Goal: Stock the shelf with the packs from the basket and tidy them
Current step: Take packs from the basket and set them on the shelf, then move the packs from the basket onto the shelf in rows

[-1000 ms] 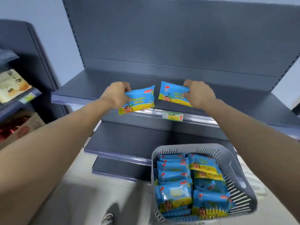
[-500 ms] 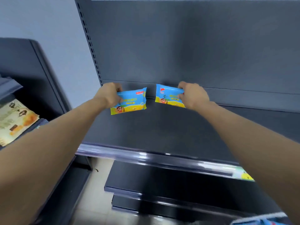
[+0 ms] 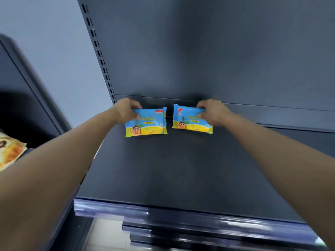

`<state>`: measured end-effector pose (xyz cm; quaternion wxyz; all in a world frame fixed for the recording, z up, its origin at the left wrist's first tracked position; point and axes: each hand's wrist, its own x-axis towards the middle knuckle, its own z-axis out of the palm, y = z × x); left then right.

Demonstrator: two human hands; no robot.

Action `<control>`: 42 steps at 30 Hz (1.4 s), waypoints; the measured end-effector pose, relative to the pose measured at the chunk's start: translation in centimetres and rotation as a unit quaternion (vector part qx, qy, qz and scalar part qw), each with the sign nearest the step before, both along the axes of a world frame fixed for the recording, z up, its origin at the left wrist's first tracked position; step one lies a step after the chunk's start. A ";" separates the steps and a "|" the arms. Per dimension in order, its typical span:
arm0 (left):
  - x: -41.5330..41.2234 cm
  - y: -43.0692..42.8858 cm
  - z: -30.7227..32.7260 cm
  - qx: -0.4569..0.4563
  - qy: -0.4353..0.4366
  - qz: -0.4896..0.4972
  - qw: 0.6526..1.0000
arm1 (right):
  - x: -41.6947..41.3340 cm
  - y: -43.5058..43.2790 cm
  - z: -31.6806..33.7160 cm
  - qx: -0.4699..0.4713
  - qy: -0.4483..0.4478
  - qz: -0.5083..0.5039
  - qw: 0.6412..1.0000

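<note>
Two blue and yellow packs stand side by side at the back of the dark grey shelf [image 3: 181, 169], close to the back panel. My left hand [image 3: 125, 110] grips the top left corner of the left pack [image 3: 146, 123], fingers curled over its upper edge. My right hand [image 3: 213, 111] grips the top right of the right pack [image 3: 190, 119] the same way. A narrow gap separates the two packs. The basket is out of view.
The shelf's back panel [image 3: 217, 51] rises right behind the packs, with a slotted upright [image 3: 101, 58] at its left. A neighbouring dark shelf unit on the left carries an orange and cream pack [image 3: 10, 153]. Lower shelf edges [image 3: 181, 230] show below the front lip.
Both hands have carried the packs from the shelf's front edge to its back and set them upright near the back panel. My view has risen, and the basket has dropped out of sight.
</note>
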<state>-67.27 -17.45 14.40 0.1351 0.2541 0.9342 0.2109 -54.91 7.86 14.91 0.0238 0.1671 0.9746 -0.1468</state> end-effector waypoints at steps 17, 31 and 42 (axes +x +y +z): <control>-3.6 2.3 -4.8 0.022 -0.006 0.018 1.000 | -2.4 0.2 -2.5 0.100 -0.045 0.002 0.994; 7.1 5.5 0.5 0.057 0.151 -0.061 0.985 | 6.2 -1.3 1.0 0.201 0.047 0.005 0.979; 33.9 14.4 2.5 0.154 0.144 -0.234 0.949 | 33.9 5.2 2.3 0.181 0.030 0.005 0.983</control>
